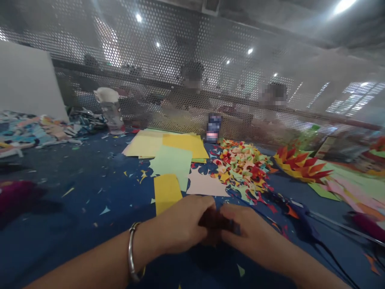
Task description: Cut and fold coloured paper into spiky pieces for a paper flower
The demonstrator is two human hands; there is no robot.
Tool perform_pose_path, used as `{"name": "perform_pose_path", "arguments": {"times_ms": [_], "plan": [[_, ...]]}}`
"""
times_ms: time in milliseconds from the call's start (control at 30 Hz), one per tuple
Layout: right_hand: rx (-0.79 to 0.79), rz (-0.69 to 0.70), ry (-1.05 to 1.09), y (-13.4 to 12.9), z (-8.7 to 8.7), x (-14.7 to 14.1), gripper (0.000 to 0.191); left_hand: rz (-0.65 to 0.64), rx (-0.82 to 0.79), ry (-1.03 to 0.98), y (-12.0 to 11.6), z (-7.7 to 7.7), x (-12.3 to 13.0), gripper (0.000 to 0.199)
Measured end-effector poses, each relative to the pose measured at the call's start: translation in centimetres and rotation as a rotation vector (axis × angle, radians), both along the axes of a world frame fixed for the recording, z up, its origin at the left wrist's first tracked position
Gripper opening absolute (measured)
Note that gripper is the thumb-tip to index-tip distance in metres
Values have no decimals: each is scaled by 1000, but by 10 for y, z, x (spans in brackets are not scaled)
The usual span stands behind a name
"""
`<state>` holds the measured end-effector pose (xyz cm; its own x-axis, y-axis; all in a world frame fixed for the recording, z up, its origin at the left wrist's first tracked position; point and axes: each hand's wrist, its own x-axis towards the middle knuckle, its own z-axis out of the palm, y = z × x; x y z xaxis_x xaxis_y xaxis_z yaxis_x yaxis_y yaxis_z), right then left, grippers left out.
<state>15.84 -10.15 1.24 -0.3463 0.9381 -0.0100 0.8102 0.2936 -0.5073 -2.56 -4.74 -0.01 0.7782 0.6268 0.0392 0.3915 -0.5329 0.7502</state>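
Note:
My left hand (188,218), with a silver bangle (131,253) on its wrist, meets my right hand (248,224) low in the middle of the head view. The fingers of both curl inward around something dark reddish-brown in shadow, too dim and blurred to name. Just beyond my left hand lies a yellow paper strip (167,190). A pale pink sheet (206,183) with scalloped cut edges is right above my fingers. Behind these, a pale green sheet (173,160) with cut-out edges overlaps a stack of yellow paper (144,144).
Colourful paper scraps (243,164) are heaped right of centre, beside a red and orange paper flower (300,164). A glue gun (303,220) with a cord lies at right. A phone (214,126) and a plastic cup (111,112) stand near a perforated screen (150,80); people sit behind it.

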Motion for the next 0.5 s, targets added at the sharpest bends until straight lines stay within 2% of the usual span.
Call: {"name": "perform_pose_path", "arguments": {"times_ms": [100,167,200,267,300,433,500], "plan": [[-88,-6,72,7,3,5,9,5,-96,-94,8,2,-4,23],[-153,-13,99,11,5,9,11,90,-9,-108,19,5,-13,23],[-180,-17,106,13,6,11,11,178,106,-81,27,7,-20,22],[-216,-24,114,15,5,14,13,345,336,34,45,9,-36,24],[-225,-26,117,16,4,16,14,406,398,115,54,9,-45,27],[-236,-15,109,17,-5,22,17,471,427,365,81,2,-71,50],[-252,-3,75,16,-8,26,20,457,416,418,87,0,-74,47]]}}
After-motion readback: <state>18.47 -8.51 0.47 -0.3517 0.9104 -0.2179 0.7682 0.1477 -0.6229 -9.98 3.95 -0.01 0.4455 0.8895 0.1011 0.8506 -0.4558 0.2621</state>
